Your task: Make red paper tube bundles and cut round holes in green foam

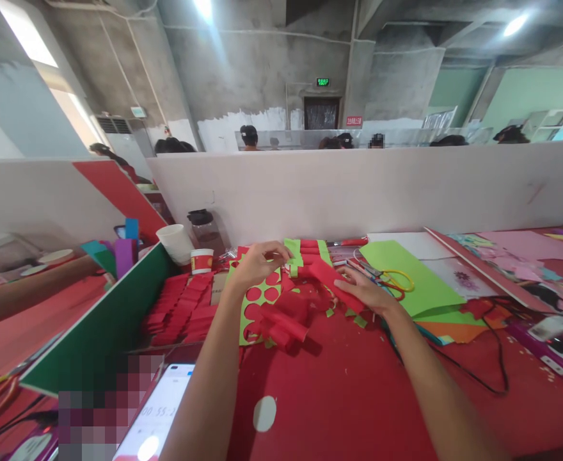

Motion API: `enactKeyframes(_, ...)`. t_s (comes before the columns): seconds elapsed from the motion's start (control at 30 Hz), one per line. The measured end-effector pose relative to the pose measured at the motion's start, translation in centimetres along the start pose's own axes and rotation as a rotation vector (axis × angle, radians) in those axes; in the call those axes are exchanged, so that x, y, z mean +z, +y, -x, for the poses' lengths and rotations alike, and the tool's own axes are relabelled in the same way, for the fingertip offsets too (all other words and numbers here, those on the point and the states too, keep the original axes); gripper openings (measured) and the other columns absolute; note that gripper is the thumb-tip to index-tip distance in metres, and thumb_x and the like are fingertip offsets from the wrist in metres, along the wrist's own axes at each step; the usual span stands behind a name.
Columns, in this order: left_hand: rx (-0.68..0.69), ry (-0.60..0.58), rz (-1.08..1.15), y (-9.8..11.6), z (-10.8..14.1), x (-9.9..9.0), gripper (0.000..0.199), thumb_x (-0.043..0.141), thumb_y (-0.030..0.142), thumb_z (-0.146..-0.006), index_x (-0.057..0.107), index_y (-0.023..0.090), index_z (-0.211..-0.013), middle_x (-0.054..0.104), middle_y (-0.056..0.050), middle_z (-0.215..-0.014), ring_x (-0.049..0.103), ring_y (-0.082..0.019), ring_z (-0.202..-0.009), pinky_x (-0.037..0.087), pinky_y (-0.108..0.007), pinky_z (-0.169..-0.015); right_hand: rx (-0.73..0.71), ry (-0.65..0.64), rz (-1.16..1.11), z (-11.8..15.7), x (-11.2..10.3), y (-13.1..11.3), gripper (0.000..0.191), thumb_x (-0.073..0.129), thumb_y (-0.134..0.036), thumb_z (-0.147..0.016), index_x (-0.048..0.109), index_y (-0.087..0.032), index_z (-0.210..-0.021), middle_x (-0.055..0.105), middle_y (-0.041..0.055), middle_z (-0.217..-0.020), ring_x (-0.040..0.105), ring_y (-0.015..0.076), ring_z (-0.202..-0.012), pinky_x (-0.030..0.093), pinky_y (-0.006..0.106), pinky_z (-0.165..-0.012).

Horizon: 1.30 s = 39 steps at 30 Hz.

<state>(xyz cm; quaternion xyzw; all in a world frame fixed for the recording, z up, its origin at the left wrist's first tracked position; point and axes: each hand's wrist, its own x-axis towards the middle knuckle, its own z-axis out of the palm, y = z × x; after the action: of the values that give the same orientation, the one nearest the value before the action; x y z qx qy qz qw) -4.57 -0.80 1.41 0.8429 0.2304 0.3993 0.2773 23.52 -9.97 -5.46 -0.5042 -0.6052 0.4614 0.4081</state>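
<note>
My right hand (362,289) is closed around a rolled piece of red paper (328,276), held at a slant above the table. Just left of it, my left hand (262,261) has its fingers curled together beside bright green paper strips (293,251); whether anything small is between the fingertips is hidden. Under and between my hands, loose red paper rolls (285,325) lie in a heap. They partly cover a yellow-green sheet with round cutouts (244,320). Behind stand red rolls with green bands (314,250). Small green scraps (359,320) lie below my right hand.
Stacked red paper pieces (180,307) fill the left side, by a green divider (94,320). A phone (159,410) lies near my left forearm. Cups (201,261) and a lidded jar (205,227) stand behind. Yellow-handled scissors (399,280) and green sheets (411,275) lie right.
</note>
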Motion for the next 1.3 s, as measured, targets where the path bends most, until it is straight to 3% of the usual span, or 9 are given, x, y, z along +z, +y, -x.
enactKeyframes(0.1, 0.002, -0.047, 0.04, 0.2, 0.0, 0.0, 0.009, 0.057, 0.014, -0.079, 0.066, 0.016, -0.077, 0.072, -0.007, -0.091, 0.066, -0.014, -0.081, 0.053, -0.025, -0.07, -0.086, 0.042, -0.255, -0.2, 0.4, 0.2, 0.05, 0.063, -0.058, -0.084, 0.051, -0.023, -0.118, 0.067, 0.0005, -0.075, 0.063, 0.0156, -0.058, 0.049, 0.025, -0.048)
enactKeyframes(0.23, 0.03, -0.106, 0.086, 1.0, -0.3, 0.8, 0.011, 0.058, 0.011, -0.076, 0.067, 0.015, -0.074, 0.072, -0.007, -0.089, 0.065, -0.014, -0.077, 0.053, -0.024, -0.067, -0.16, 0.089, -0.402, -0.7, 1.2, 0.4, 0.054, 0.053, -0.07, -0.084, 0.059, -0.019, -0.1, 0.065, 0.0026, -0.069, 0.053, 0.0119, -0.046, 0.042, 0.023, -0.041)
enactKeyframes(0.43, 0.048, -0.172, 0.199, 2.2, -0.6, 1.9, 0.011, 0.059, 0.011, -0.075, 0.068, 0.016, -0.072, 0.072, -0.009, -0.09, 0.066, -0.015, -0.079, 0.053, -0.024, -0.064, -0.135, -0.052, -0.58, -1.0, 2.6, 1.1, 0.05, 0.056, -0.066, -0.085, 0.062, -0.017, -0.094, 0.064, 0.0005, -0.065, 0.054, 0.01, -0.045, 0.043, 0.02, -0.041)
enactKeyframes(0.7, 0.024, -0.223, 0.3, 3.0, -0.4, 2.1, 0.01, 0.068, 0.02, -0.078, 0.067, 0.015, -0.07, 0.072, -0.01, -0.087, 0.065, -0.017, -0.08, 0.053, -0.026, -0.066, -0.071, -0.203, -0.709, -1.0, 3.9, 2.5, 0.046, 0.063, -0.061, -0.083, 0.064, -0.015, -0.084, 0.068, 0.003, -0.065, 0.061, 0.0118, -0.052, 0.048, 0.02, -0.049)
enactKeyframes(0.83, -0.023, -0.248, 0.34, 2.8, -0.3, 2.0, 0.017, 0.071, 0.029, -0.079, 0.067, 0.015, -0.071, 0.071, -0.011, -0.088, 0.065, -0.017, -0.079, 0.053, -0.026, -0.065, -0.088, -0.095, -0.695, -1.3, 4.3, 1.7, 0.043, 0.066, -0.061, -0.08, 0.061, -0.019, -0.092, 0.061, -0.0031, -0.056, 0.057, 0.0106, -0.045, 0.044, 0.019, -0.043)
enactKeyframes(0.97, -0.059, -0.246, 0.356, 2.5, -0.3, 2.0, 0.02, 0.073, 0.033, -0.079, 0.067, 0.014, -0.075, 0.07, -0.01, -0.085, 0.064, -0.015, -0.074, 0.052, -0.026, -0.063, -0.134, -0.006, -0.644, -1.4, 4.4, 0.8, 0.049, 0.071, -0.053, -0.078, 0.057, -0.026, -0.116, 0.063, -0.006, -0.064, 0.058, 0.0098, -0.044, 0.045, 0.018, -0.041)
enactKeyframes(1.07, -0.118, -0.257, 0.338, 2.4, -0.5, 2.0, 0.023, 0.076, 0.034, -0.077, 0.066, 0.014, -0.081, 0.069, -0.006, -0.079, 0.065, -0.014, -0.069, 0.052, -0.026, -0.064, -0.166, 0.071, -0.589, -1.4, 4.6, 0.2, 0.056, 0.07, -0.047, -0.081, 0.053, -0.03, -0.131, 0.072, -0.0009, -0.089, 0.065, 0.0117, -0.056, 0.053, 0.021, -0.051)
enactKeyframes(1.17, -0.135, -0.264, 0.343, 2.4, -0.7, 2.2, 0.023, 0.075, 0.035, -0.079, 0.065, 0.015, -0.085, 0.068, -0.005, -0.081, 0.067, -0.016, -0.075, 0.053, -0.027, -0.068, -0.252, 0.119, -0.489, -1.6, 4.6, -0.1, 0.058, 0.07, -0.044, -0.082, 0.053, -0.033, -0.136, 0.068, 0.0041, -0.124, 0.071, 0.0178, -0.089, 0.058, 0.029, -0.075)
enactKeyframes(1.3, -0.156, -0.244, 0.344, 2.5, -1.1, 2.4, 0.022, 0.074, 0.032, -0.079, 0.063, 0.015, -0.088, 0.067, -0.004, -0.086, 0.067, -0.015, -0.077, 0.051, -0.024, -0.066, -0.388, 0.181, -0.318, -1.8, 4.3, -0.2, 0.061, 0.071, -0.043, -0.082, 0.053, -0.032, -0.139, 0.055, 0.0038, -0.143, 0.053, 0.0231, -0.13, 0.044, 0.039, -0.107)
